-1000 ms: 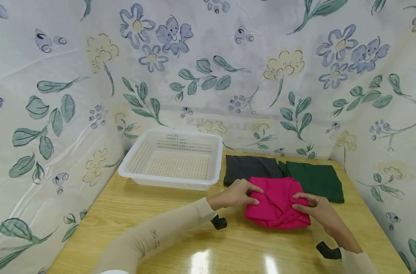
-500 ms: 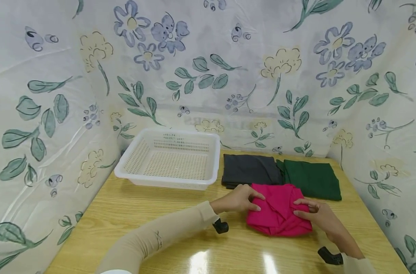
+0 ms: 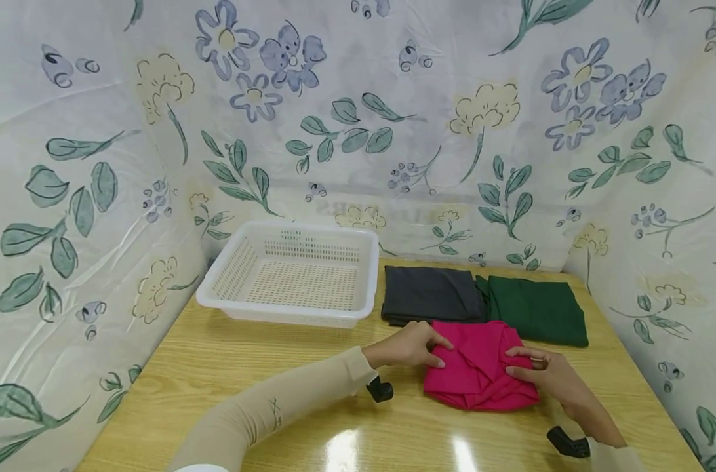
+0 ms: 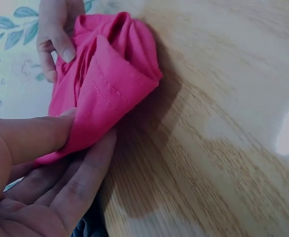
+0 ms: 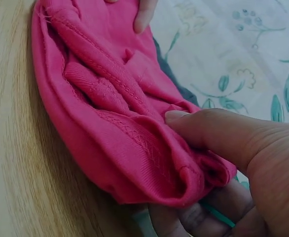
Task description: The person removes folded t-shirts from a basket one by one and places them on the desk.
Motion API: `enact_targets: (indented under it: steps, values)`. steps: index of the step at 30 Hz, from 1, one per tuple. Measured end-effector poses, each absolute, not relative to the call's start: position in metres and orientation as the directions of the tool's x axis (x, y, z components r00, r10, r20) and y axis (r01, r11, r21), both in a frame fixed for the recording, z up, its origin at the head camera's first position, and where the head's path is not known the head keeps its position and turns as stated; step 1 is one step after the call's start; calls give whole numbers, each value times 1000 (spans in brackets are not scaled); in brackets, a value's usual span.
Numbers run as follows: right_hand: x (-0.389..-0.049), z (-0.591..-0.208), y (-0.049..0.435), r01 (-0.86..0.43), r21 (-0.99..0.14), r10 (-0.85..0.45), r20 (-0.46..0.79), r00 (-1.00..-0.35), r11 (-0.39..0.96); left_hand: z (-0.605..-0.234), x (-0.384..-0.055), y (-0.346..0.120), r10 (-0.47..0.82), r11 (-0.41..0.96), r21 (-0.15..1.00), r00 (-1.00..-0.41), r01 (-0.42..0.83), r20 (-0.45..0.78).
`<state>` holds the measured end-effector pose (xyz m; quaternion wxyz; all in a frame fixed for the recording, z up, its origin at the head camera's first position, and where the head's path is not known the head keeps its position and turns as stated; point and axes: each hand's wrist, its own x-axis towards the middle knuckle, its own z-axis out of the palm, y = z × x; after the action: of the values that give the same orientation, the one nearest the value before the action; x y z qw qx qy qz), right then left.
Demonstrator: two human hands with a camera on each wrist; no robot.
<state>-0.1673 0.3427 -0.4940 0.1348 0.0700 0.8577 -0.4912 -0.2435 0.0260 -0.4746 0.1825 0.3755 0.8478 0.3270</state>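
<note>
A bright pink folded garment (image 3: pixel 478 367), made of stitched cloth, lies bunched in front of me, right of the table's middle. My left hand (image 3: pixel 408 345) pinches its left edge; the left wrist view shows the thumb on top of the pink cloth (image 4: pixel 107 89) and the fingers beneath. At the opposite edge my right hand (image 3: pixel 551 375) holds the garment. In the right wrist view, that thumb presses on the layered, seamed cloth (image 5: pixel 115 143), with fingers curled under it. The garment's underside is hidden.
A white perforated plastic basket (image 3: pixel 366 308) stands at the back left of the wooden table (image 3: pixel 311 400). Behind the garment lie a folded dark grey cloth (image 3: pixel 429 295) and a folded dark green cloth (image 3: pixel 537 308). Floral sheeting (image 3: pixel 358 170) encloses the back and sides.
The pink garment has shifted a little towards me, away from the grey and green cloths, with both hands on it. In the last half second it has barely moved.
</note>
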Motion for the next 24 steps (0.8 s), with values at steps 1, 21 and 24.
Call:
enact_targets:
  steps: [1,21,24]
  values:
    - [-167,-495,343,253,-826,-15,-301,-954,504,-475,-244,26,754,507,694,-654,511,-69]
    - [-165,-490,354,129,-832,-103,-217,-971,540,-478,-250,17,779,513,708,-609,485,-148]
    - [-168,-484,355,110,-838,-28,-147,-989,535,-468,-254,10,803,486,687,-586,540,-107]
